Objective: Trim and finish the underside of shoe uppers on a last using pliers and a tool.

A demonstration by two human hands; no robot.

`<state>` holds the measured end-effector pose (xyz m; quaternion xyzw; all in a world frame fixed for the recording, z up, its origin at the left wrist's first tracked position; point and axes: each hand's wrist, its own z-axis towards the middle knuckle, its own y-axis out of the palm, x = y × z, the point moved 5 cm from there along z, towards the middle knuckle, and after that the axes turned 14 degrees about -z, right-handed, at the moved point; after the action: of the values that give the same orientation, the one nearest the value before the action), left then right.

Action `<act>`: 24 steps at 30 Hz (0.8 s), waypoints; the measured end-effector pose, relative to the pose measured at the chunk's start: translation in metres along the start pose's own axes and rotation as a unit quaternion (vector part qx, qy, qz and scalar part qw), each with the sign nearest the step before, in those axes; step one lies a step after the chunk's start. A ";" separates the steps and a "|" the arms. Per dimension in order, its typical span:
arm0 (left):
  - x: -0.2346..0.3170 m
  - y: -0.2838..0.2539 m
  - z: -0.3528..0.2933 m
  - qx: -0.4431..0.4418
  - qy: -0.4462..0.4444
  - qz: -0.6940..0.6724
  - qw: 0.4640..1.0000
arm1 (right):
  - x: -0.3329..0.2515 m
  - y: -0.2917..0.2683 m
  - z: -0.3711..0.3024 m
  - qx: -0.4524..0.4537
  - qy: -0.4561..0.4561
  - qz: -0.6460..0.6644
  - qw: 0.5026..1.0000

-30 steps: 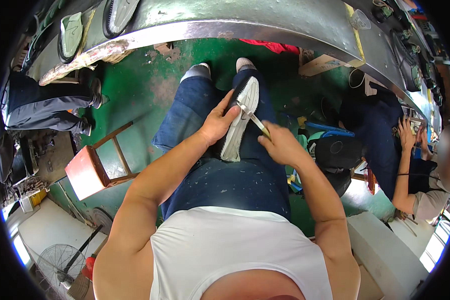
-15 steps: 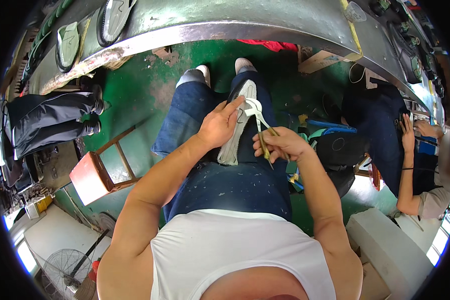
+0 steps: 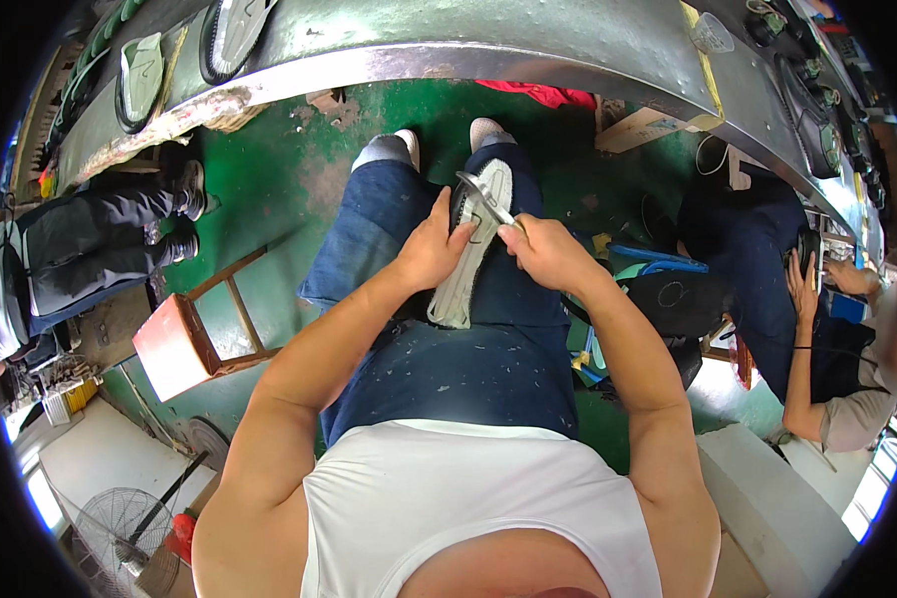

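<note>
Across my right thigh lies an unfinished shoe (image 3: 456, 284), its pale grey-white underside facing up and a dark edge showing at the toe. My left hand (image 3: 431, 249) grips its left side, thumb over the pale face. Shut in my right hand (image 3: 550, 255) is a pair of pincers (image 3: 484, 191), most of the handles hidden by the fingers. The metal head crosses the front part of the shoe and reaches its left edge. Whether the jaws pinch anything there is too small to tell.
A metal-topped workbench (image 3: 448, 62) curves across the front, bearing shoes such as a pale one (image 3: 143, 75) at left. To my left are a red-seated stool (image 3: 177, 344) and a standing person's legs (image 3: 110, 234). At right, another person's hand (image 3: 802, 289) holds a dark shoe.
My right hand has moved up and turned the pincers, so their head now lies across the shoe to its left edge. My left hand has slid from the shoe's middle to its side.
</note>
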<state>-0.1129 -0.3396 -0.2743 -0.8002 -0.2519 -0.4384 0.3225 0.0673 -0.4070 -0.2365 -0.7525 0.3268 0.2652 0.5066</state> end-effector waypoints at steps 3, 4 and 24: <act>0.007 -0.003 -0.002 -0.040 -0.013 -0.024 0.999 | -0.003 0.006 -0.010 0.010 -0.022 -0.057 0.998; 0.006 -0.003 0.000 -0.050 -0.011 -0.009 0.999 | -0.006 0.006 -0.015 0.041 -0.046 -0.064 0.996; -0.020 -0.008 0.012 -0.180 -0.220 -0.346 0.894 | -0.059 0.024 -0.029 -0.168 -0.077 -0.378 0.907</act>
<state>-0.1217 -0.3281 -0.2937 -0.7831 -0.4940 -0.3726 -0.0626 0.0131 -0.4271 -0.1977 -0.8707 -0.0721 0.1619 0.4587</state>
